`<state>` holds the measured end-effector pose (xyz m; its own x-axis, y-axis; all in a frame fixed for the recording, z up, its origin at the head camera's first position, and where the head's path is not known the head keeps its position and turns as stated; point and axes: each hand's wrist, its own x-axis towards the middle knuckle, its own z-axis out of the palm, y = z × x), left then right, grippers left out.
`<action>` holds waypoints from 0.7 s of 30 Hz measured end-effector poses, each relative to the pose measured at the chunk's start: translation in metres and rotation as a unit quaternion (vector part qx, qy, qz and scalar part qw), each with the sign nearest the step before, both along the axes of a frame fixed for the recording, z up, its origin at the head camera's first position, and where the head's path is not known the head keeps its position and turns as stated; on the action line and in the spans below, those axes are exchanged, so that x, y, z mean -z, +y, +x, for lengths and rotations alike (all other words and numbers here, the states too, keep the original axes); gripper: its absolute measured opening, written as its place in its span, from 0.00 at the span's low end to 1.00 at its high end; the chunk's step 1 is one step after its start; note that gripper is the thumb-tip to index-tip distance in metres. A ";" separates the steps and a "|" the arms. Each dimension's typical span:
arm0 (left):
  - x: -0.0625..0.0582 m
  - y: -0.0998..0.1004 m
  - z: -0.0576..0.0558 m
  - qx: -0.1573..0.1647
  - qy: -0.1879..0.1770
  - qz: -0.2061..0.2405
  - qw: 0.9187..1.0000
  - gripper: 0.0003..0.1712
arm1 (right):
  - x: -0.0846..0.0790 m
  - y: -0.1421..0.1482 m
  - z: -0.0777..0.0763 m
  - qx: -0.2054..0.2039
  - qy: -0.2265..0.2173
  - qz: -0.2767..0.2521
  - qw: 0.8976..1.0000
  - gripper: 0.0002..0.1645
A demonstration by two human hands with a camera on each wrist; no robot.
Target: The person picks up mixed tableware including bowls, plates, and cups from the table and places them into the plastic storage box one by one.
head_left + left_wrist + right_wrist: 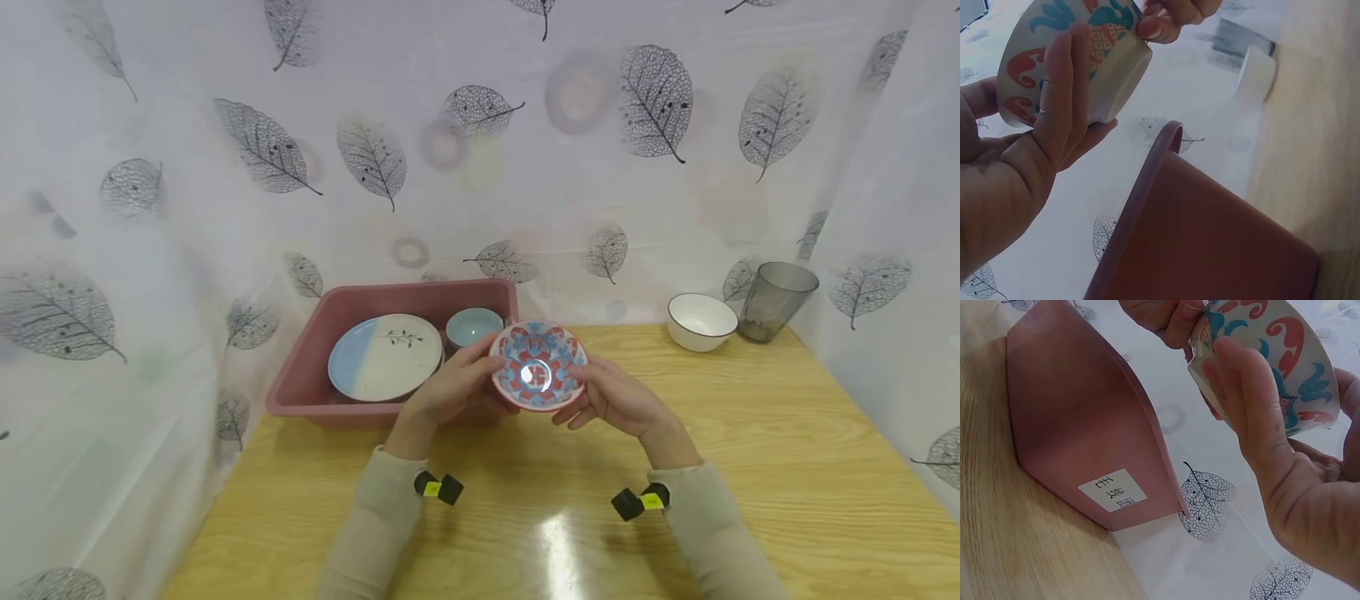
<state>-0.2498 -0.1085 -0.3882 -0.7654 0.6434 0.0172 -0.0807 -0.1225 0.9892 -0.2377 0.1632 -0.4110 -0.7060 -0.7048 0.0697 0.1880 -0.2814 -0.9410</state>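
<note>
A patterned bowl (537, 354), red and blue on white, is held up between both hands beside the front right corner of a pink bin. My left hand (457, 382) grips its left side, thumb over the rim and fingers along the outside wall, as the left wrist view shows on the bowl (1119, 59). On the opposite side my right hand (617, 396) holds the rim the same way, thumb inside. The right wrist view shows red and teal swirls on the bowl's outer wall (1300, 369). The bowl tilts so its inside faces the head camera.
The pink bin (300, 367) stands at the left of the wooden table (750, 467). Inside it lie a blue-and-cream plate (397, 358) and a light blue bowl (474, 325). At the back right are a white bowl (701, 329) and a grey transparent cup (776, 300). A leaf-print curtain hangs behind.
</note>
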 end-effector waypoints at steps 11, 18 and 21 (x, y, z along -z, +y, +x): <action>-0.009 -0.004 -0.002 -0.031 0.025 -0.053 0.998 0.29 | -0.003 -0.005 -0.001 0.029 -0.022 0.029 0.999 0.37; -0.023 -0.005 -0.007 -0.064 0.014 -0.089 0.994 0.29 | -0.009 -0.010 -0.002 0.038 -0.010 0.022 0.999 0.35; -0.031 -0.007 -0.010 -0.077 0.028 -0.099 0.992 0.27 | -0.012 -0.011 -0.002 0.047 -0.010 0.026 0.999 0.38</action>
